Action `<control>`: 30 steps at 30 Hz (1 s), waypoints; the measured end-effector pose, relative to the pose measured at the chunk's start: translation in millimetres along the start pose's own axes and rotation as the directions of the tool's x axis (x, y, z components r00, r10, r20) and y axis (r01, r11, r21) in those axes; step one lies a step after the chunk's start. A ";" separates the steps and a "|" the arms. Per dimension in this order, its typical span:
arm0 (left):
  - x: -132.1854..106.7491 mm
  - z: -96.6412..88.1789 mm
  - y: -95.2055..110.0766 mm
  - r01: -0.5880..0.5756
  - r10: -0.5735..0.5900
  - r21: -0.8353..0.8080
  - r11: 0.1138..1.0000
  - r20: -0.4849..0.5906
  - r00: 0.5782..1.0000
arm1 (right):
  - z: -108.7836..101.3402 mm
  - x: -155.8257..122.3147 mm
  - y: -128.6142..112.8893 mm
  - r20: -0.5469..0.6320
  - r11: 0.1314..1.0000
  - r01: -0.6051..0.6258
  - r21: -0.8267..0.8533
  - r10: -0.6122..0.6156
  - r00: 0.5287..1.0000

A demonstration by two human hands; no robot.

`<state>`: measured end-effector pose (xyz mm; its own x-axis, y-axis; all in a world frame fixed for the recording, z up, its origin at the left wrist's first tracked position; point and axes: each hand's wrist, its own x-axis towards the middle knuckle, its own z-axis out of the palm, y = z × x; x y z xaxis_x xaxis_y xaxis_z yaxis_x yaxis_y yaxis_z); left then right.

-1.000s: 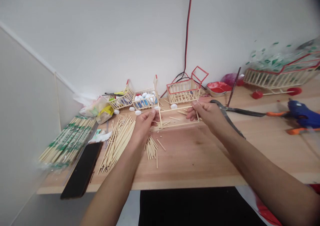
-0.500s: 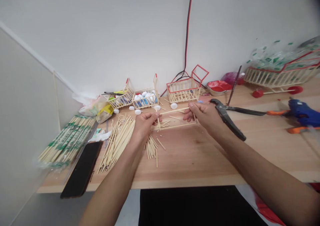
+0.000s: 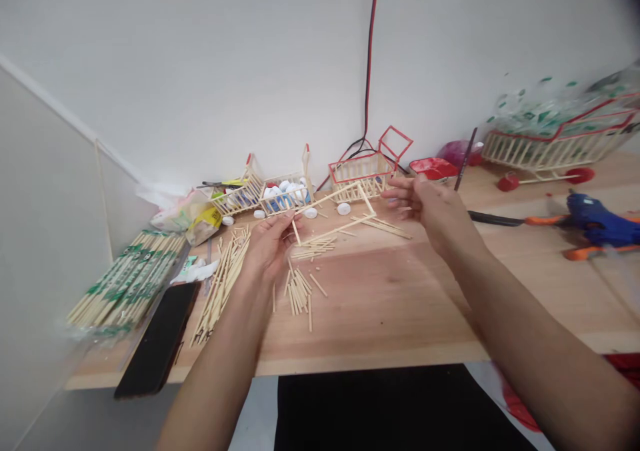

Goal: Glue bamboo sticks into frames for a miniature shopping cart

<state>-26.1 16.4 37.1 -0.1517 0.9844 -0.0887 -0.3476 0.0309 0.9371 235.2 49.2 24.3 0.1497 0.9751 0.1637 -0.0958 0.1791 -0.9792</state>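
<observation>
My left hand (image 3: 269, 243) is closed on the left end of a rectangular frame of thin wooden sticks (image 3: 367, 200), pinching its corner between thumb and fingers. The frame is held tilted above the table, its far right end unsupported. To the right of it my right hand (image 3: 431, 204) is open, fingers stretched toward the frame but apart from it. Below lie short cut sticks (image 3: 299, 291) in a loose pile. Longer sticks (image 3: 220, 291) are partly covered by my left forearm. Black-handled pliers (image 3: 495, 218) are mostly hidden behind my right hand.
Small stick carts (image 3: 367, 178) stand along the wall, with a larger cart (image 3: 545, 154) at right. A blue glue gun (image 3: 603, 219), a red paint dish (image 3: 434, 168), a brush (image 3: 465, 159), a black phone (image 3: 159, 338) and packed sticks (image 3: 133, 274) lie on the wooden table (image 3: 360, 331).
My right hand has let go of the stick frame and moved up and to the right, opening. The frame now tilts in my left hand alone, which has shifted slightly left.
</observation>
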 end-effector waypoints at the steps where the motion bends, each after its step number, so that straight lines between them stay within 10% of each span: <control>1: 0.2 -0.6 0.3 0.003 -0.003 0.000 1.000 0.005 1.000 | -0.3 -0.8 0.5 0.003 1.000 0.016 -0.027 -0.016 1.000; 15: 0.5 2.8 -5.6 0.076 -0.075 -0.024 0.997 0.042 0.996 | 14.9 -10.4 13.7 0.279 0.974 0.079 -0.211 -0.017 0.960; 25: -1.8 8.9 -15.0 0.154 -0.147 -0.035 0.987 0.157 0.977 | 32.1 -32.8 8.8 0.773 0.977 -0.050 -0.209 0.196 0.604; 30: 3.0 0.9 -3.1 0.082 -0.075 -0.132 0.988 0.060 0.995 | 21.1 -30.5 0.7 0.766 0.977 -0.205 -0.055 0.173 0.619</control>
<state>-24.6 19.5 34.3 -0.0693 0.9880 -0.1378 -0.4775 0.0884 0.8741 209.8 22.4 21.2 -0.6776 0.7350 0.0243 -0.0701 -0.0317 -0.9970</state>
